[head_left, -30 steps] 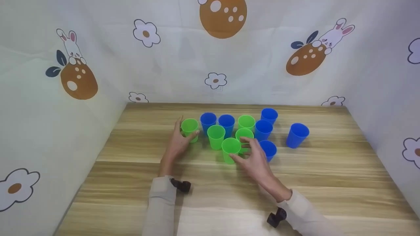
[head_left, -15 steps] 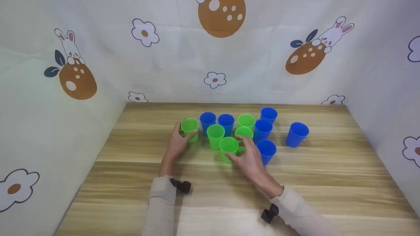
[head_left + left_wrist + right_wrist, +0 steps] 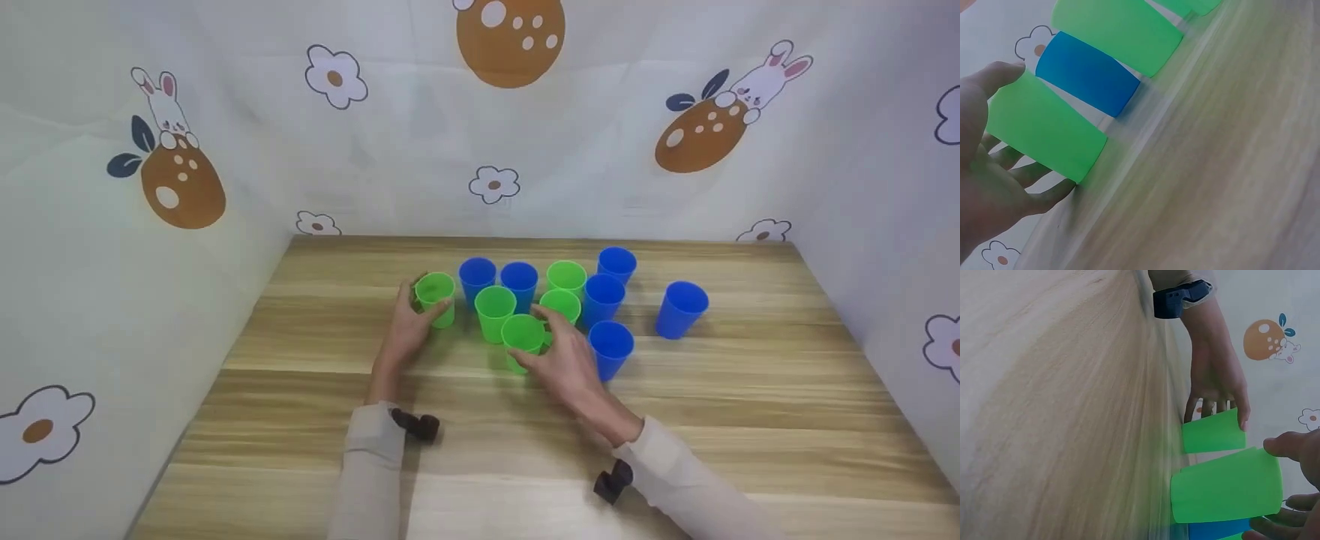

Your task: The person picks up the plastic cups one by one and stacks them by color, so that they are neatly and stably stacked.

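In the head view my left hand [image 3: 407,330] holds the leftmost green cup [image 3: 436,307], which stands upright. The left wrist view has the thumb at the rim of this green cup [image 3: 1044,126] and the fingers along its far side. My right hand [image 3: 571,366] grips the front green cup [image 3: 519,343] between thumb and fingers. Its thumb lies at the rim of that green cup [image 3: 1227,489] in the right wrist view. Just behind stand another green cup [image 3: 495,315] and a green cup [image 3: 561,306] partly covered by the right fingers.
Two blue cups [image 3: 477,279] and a green cup [image 3: 566,276] stand at the back. Several blue cups [image 3: 604,296] form a group on the right, one [image 3: 611,349] close beside my right hand. A lone blue cup [image 3: 681,309] stands farther right on the wooden table [image 3: 480,465].
My right hand has closed in on the front green cup and shifted it slightly left, uncovering more of the near blue cup. The left hand stays at its green cup, its fingers drawn in closer.
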Tool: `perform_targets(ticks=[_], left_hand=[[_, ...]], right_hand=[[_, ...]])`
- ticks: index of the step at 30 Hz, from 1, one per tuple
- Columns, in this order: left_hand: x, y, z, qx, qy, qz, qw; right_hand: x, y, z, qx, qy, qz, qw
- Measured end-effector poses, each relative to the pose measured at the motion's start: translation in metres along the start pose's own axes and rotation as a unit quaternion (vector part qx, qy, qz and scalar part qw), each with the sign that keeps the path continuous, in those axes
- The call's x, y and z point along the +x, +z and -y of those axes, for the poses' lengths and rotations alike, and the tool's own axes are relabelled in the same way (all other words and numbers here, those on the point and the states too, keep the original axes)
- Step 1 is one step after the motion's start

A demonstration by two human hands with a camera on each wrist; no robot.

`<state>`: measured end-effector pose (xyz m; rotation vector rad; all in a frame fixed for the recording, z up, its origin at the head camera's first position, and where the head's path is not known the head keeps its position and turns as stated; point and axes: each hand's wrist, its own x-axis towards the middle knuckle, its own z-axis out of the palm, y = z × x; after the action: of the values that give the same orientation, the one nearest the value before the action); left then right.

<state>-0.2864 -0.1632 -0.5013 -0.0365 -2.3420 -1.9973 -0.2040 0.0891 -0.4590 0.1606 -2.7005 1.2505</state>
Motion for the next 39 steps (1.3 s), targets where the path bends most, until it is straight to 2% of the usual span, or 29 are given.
perform_targets(ticks=[4,12,18,22,30,34,39], left_hand=[[0.001,0.001,0.001,-0.013,-0.005,0.002,0.9999],[0.0,-0.002,0.003,-0.005,-0.006,0.001,1.0],[-0.002,-0.001,0.003,0.005,-0.005,-0.007,0.9999],[-0.002,0.0,0.002,0.007,-0.004,-0.007,0.9999],[-0.001,-0.004,0.004,0.017,0.018,-0.015,0.9996],[-0.001,-0.005,0.004,0.027,0.013,-0.01,0.9995],[-0.001,-0.004,0.003,0.022,0.005,0.003,0.9997]], right_hand=[[0.0,-0.007,0.007,0.026,0.005,0.015,0.9995],[0.006,-0.026,0.03,0.072,-0.009,0.039,0.9966],[0.016,-0.037,0.046,0.061,-0.013,0.066,0.9959],[0.028,-0.043,0.057,0.051,-0.009,0.069,0.9962],[0.05,-0.046,0.076,0.055,-0.014,0.088,0.9945],[0.059,-0.043,0.084,0.06,-0.006,0.094,0.9937],[0.071,-0.036,0.096,0.069,-0.018,0.088,0.9936]])
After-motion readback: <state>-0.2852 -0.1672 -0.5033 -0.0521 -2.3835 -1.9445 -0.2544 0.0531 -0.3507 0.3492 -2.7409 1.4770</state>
